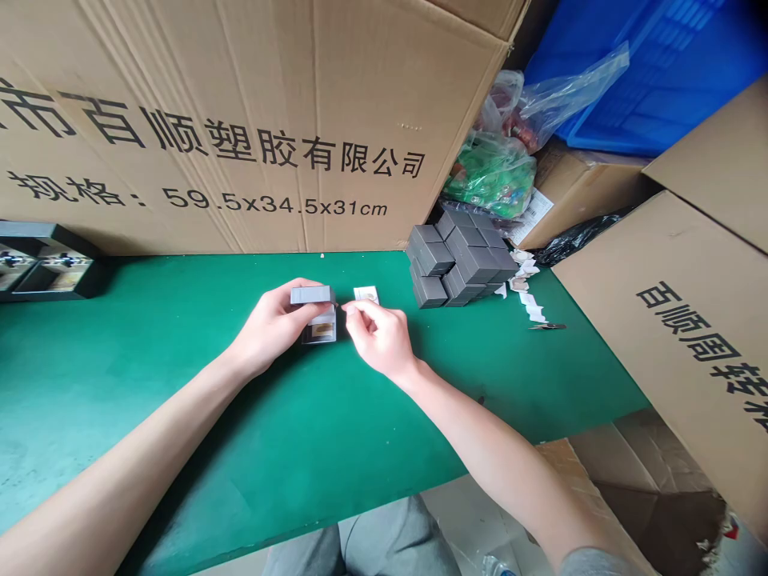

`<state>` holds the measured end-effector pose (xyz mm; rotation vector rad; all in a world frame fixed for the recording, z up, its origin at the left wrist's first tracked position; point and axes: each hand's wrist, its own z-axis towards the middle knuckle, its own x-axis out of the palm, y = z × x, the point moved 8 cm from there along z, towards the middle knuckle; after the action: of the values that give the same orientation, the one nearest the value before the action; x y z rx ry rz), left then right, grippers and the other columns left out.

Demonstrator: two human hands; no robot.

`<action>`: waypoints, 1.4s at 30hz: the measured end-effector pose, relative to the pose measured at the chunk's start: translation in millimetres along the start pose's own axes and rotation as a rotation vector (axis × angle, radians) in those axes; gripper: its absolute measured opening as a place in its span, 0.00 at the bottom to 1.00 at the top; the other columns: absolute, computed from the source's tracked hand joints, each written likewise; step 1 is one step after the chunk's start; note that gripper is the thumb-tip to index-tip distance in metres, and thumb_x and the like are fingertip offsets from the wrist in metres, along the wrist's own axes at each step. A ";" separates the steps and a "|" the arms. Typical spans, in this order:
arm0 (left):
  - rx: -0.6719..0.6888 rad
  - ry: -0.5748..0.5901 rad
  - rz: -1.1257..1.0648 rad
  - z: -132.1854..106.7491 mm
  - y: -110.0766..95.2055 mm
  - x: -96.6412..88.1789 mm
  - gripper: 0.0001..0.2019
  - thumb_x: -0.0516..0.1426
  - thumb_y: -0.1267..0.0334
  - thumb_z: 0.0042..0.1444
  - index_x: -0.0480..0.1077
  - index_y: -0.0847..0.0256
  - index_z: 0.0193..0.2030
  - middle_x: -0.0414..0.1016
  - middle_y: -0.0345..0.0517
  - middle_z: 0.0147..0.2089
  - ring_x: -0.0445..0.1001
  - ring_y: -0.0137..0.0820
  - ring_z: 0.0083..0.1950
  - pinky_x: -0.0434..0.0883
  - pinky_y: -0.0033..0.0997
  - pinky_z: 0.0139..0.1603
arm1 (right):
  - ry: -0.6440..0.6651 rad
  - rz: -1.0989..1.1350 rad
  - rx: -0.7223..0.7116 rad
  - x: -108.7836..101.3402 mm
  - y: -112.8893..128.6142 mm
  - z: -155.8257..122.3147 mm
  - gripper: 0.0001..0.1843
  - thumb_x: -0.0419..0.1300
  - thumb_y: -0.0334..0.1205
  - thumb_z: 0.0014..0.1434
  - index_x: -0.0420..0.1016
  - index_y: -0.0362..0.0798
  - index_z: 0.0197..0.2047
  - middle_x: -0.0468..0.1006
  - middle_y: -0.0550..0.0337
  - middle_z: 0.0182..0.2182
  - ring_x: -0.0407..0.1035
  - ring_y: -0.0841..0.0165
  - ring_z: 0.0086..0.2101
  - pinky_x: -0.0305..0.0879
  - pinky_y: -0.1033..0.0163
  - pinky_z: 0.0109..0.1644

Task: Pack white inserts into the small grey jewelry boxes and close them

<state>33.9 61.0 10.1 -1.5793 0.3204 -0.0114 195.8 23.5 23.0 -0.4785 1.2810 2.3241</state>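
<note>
My left hand (273, 324) grips a small grey box (314, 298) with its lid raised, held just above the green table (180, 384). The box's open lower part shows a pale insert (322, 330). My right hand (378, 334) is beside it, fingers pinched together right at the box's right edge; what they pinch is too small to name. A small white card (366, 294) lies on the table just behind my right hand.
A stack of several grey boxes (459, 258) stands at the right rear. White paper scraps (528, 296) lie beside it. A large cardboard carton (240, 120) walls the back, more cartons (678, 320) the right. A black tray (42, 264) sits far left.
</note>
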 end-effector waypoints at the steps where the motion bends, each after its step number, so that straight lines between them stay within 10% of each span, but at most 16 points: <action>1: -0.001 -0.001 -0.001 -0.1 0.0 -0.2 0.11 0.66 0.55 0.54 0.76 0.57 0.41 0.81 0.41 0.39 0.77 0.34 0.40 0.72 0.29 0.42 | 0.000 -0.003 0.003 0.3 -0.4 -0.1 0.19 0.51 0.46 0.68 0.80 0.46 0.38 0.73 0.64 0.21 0.60 0.74 0.20 0.57 0.67 0.28; 42: -0.097 -0.085 -0.252 -2.4 5.5 -2.3 0.08 0.64 0.61 0.51 0.72 0.58 0.37 0.74 0.40 0.31 0.75 0.33 0.31 0.71 0.29 0.29 | 0.039 -0.001 0.019 3.6 -2.0 -0.1 0.19 0.51 0.46 0.68 0.80 0.46 0.37 0.74 0.63 0.22 0.63 0.73 0.21 0.60 0.66 0.29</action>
<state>30.2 59.1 5.2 -1.7023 0.0544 -0.1249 193.9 25.1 19.7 -0.5205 1.3185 2.3105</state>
